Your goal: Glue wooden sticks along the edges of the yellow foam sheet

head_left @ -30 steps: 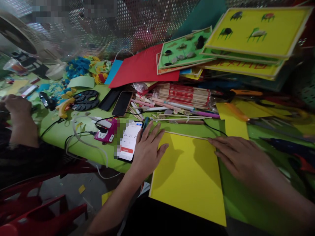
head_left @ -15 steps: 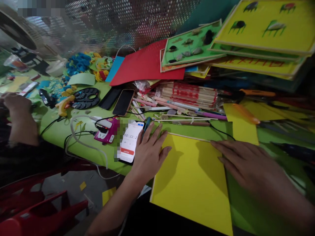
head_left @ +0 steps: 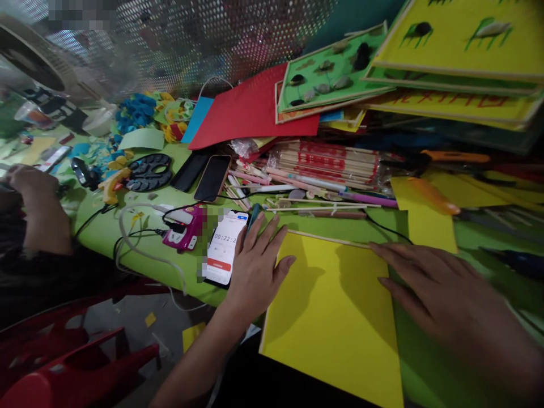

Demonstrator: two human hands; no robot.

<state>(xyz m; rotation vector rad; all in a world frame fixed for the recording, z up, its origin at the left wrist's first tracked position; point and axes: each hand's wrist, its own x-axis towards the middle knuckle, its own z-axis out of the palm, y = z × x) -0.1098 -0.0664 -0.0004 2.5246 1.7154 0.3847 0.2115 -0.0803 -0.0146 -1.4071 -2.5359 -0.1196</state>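
A yellow sheet [head_left: 335, 317] lies before me, with a thin wooden stick [head_left: 327, 238] along its far edge and another strip down its left edge. My left hand [head_left: 260, 266] rests open over the sheet's upper left corner, fingers spread. At the upper right corner, my right hand [head_left: 429, 283] is open too, its outstretched fingertips touching the end of the stick. Beside my left hand lies a lit phone [head_left: 221, 249] showing a running timer, partly covered by that hand.
Behind are a purple power socket [head_left: 185, 229], two dark phones, a red sheet [head_left: 255, 107] and packs of wooden sticks [head_left: 327, 164]. Framed stone pictures [head_left: 459, 51] are stacked at the back right. Another person's hand [head_left: 32, 178] is at far left, near a yellow glue gun [head_left: 115, 184].
The view has shifted slightly. Both hands stay in nearly the same places on the yellow sheet; the right fingers have barely moved.
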